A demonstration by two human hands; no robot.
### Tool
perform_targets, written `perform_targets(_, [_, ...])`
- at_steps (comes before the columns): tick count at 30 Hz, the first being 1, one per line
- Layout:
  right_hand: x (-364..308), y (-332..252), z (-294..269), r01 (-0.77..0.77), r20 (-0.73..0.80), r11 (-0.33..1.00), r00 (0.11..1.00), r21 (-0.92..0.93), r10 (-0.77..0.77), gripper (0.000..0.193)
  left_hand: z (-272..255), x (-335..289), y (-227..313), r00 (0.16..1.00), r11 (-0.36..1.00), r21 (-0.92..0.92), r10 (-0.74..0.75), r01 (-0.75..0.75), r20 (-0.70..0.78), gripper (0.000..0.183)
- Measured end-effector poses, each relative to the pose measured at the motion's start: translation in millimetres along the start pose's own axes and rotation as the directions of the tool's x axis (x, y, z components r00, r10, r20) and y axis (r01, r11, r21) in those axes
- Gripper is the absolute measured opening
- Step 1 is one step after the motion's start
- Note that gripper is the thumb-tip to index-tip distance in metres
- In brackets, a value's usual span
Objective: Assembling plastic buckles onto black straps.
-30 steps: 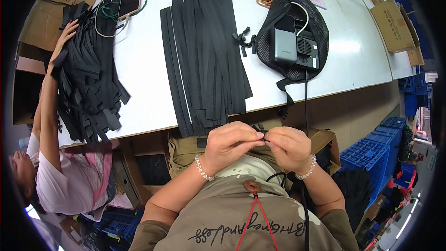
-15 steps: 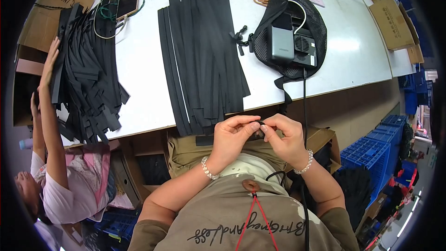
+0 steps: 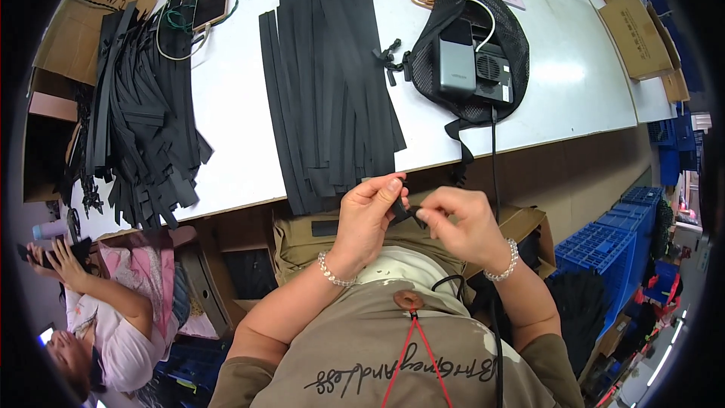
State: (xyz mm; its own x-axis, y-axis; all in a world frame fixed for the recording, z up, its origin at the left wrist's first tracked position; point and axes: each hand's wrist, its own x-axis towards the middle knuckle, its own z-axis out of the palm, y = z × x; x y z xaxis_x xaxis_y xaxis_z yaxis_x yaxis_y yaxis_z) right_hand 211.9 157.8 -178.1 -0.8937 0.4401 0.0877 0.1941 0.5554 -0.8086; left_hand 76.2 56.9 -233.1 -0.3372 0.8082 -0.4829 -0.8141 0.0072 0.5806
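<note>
A black strip (image 3: 400, 210) is between my hands, just off the near table edge. My left hand (image 3: 364, 219) pinches it between thumb and fingers. My right hand (image 3: 464, 228) has its fingertips closed at the strip's lower right end; its fingers partly hide that end. Beyond my hands, a stack of long flat black strips (image 3: 328, 91) lies on the white table, its near ends at the edge. Another short black piece (image 3: 325, 228) rests on my lap, left of my left hand.
A looser pile of black strips (image 3: 143, 121) lies at the left by a phone (image 3: 211, 1) with cables. A black mesh bag (image 3: 510, 45) holding a power bank (image 3: 458, 68) sits right of the stack, its cable running down past my right hand. A co-worker (image 3: 113, 332) sits at the left.
My hands have moved apart from a close pinch, and more of the black strip shows. The co-worker's hands have drawn back from the left pile with a black item.
</note>
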Motion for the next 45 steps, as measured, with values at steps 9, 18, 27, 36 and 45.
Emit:
perform_targets(9, [-2, 3, -3, -0.417, 0.128, 0.663, 0.889, 0.622, 0.44, 0.012, 6, -10, 12, 0.986, 0.988, 0.112, -0.115, 0.102, 0.123, 0.025])
perform_targets(18, [5, -3, -1, -0.447, 0.143, 0.615, 0.866, 0.649, 0.478, 0.015, 4, -12, 14, 0.977, 0.968, 0.251, -0.063, 0.01, 0.202, 0.019])
perform_targets(27, [5, 1, -2, -0.461, 0.196, 0.608, 0.87, 0.646, 0.452, 0.017, 2, -11, 12, 0.976, 0.95, 0.309, -0.026, -0.043, 0.217, 0.016])
perform_targets(36, [3, 2, 2, -0.446, 0.106, 0.739, 0.882, 0.506, 0.459, 0.016, 0, -8, 17, 0.971, 0.898, 0.432, -0.021, -0.086, 0.237, 0.011])
perform_targets(45, [-1, -3, 16, -0.348, -0.043, 0.741, 0.891, 0.575, 0.451, 0.013, 1, -9, 18, 0.966, 0.867, 0.471, 0.041, -0.161, 0.255, 0.011])
